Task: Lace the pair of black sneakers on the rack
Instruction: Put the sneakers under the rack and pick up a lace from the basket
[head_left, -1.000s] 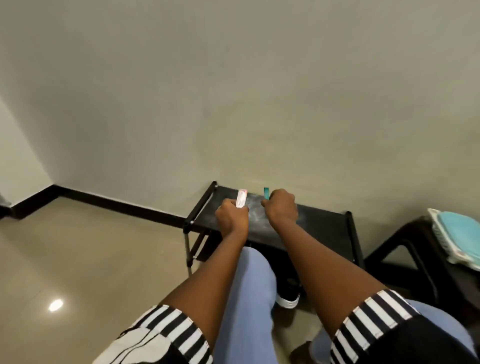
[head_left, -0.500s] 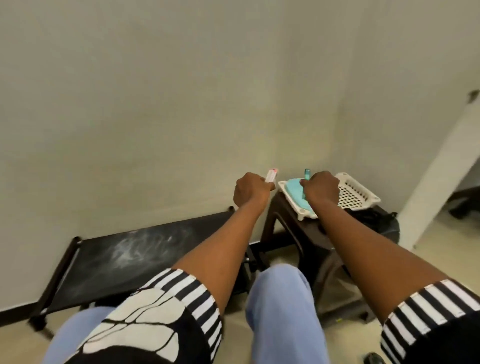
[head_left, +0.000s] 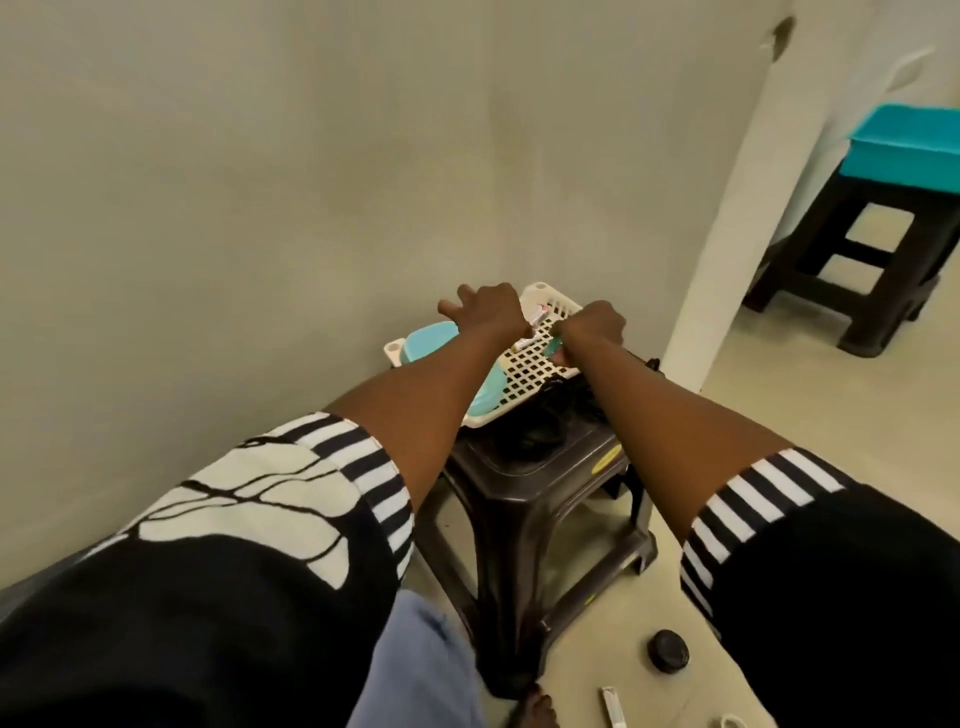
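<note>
Neither the black sneakers nor the rack are in view. Both my arms reach out over a white mesh basket on a dark brown stool. My left hand hovers above the basket's far end with its fingers spread, holding nothing. A white pen with a pink tip lies in the basket just right of that wrist. My right hand is curled into a fist over the basket and grips a small teal pen. A black tangled heap sits on the stool beside the basket.
A light blue lidded container fills the basket's left part. A second dark stool with a teal tray stands at the right, past a white wall corner. A black round cap and a white item lie on the floor.
The view has swung right from the black rack to the stool. Both hands have dropped onto the basket. My left hand has spread open, and the pink-tipped pen now lies in the basket.
</note>
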